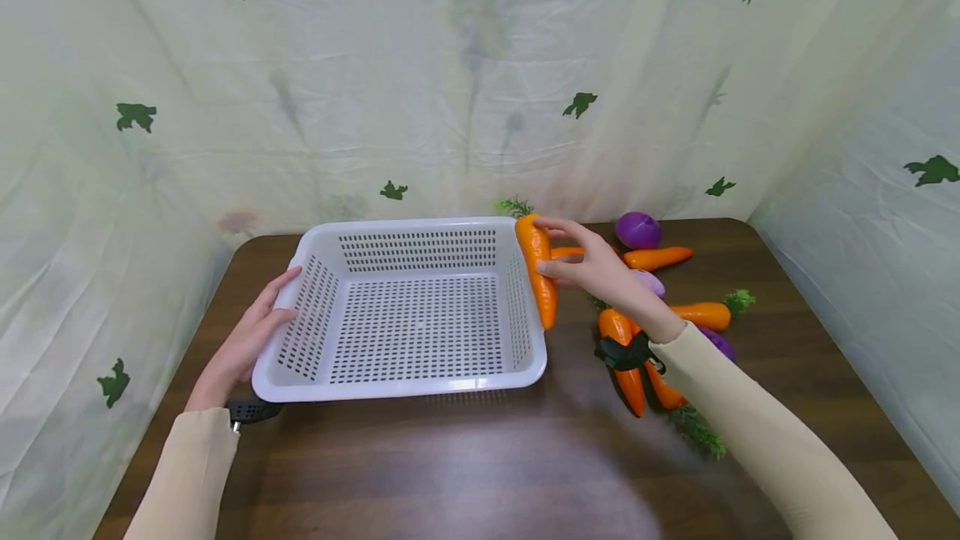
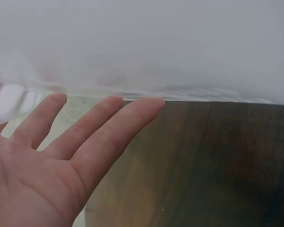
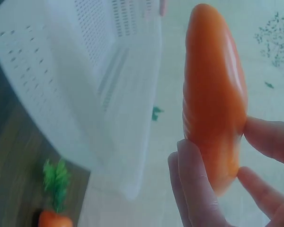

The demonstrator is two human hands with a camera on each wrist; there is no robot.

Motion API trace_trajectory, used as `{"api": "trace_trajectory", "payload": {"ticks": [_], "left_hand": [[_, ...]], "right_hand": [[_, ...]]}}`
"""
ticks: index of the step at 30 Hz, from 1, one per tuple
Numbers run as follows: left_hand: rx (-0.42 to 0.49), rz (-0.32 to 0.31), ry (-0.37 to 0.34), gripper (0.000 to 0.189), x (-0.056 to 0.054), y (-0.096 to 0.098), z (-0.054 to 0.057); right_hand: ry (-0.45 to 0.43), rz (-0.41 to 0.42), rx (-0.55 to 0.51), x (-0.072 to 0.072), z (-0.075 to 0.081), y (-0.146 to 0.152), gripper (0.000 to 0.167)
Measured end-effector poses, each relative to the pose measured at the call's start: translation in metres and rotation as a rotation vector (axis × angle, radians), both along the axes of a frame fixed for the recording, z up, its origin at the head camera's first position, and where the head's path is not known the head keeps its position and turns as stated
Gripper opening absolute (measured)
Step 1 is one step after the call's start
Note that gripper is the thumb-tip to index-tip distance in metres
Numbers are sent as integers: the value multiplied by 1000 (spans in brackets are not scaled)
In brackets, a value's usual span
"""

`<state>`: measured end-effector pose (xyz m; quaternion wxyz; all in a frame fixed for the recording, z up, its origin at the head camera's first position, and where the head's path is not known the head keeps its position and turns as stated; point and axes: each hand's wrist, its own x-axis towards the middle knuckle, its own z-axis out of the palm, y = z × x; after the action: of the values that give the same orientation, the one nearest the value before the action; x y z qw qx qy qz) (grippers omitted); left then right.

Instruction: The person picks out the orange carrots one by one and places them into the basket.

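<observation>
My left hand (image 1: 255, 325) holds the white plastic basket (image 1: 420, 392) by its left side, with the thumb over the rim. In the left wrist view, several extended fingers (image 2: 116, 123) of this hand reach the basket's underside, above the wooden table. The basket is tilted and has nothing in it. My right hand (image 1: 588, 261) pinches an orange carrot (image 1: 537, 277) between thumb and fingers, close by the basket's right rim. Seen from the right wrist, the carrot (image 3: 213, 94) stands upright, its smooth orange body beside the basket wall (image 3: 75, 94). Green leaves (image 1: 514, 207) show at its far end.
Right of the basket, several carrots (image 1: 657, 257) lie on the dark wooden table (image 1: 420, 473), some under the right forearm. Among them are a purple onion-like vegetable (image 1: 638, 230) and a paler purple one (image 1: 648, 282). A leaf-patterned cloth (image 1: 420, 90) hangs behind the table.
</observation>
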<state>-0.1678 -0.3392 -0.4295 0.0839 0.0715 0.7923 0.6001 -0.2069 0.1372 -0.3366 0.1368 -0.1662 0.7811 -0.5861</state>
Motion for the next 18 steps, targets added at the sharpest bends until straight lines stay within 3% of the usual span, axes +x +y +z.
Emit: {"api": "trace_trajectory", "payload": {"ticks": [18], "left_hand": [[-22, 14, 4, 59, 3, 6, 0]], "right_hand": [[-14, 118, -32, -26, -12, -93, 56]]}}
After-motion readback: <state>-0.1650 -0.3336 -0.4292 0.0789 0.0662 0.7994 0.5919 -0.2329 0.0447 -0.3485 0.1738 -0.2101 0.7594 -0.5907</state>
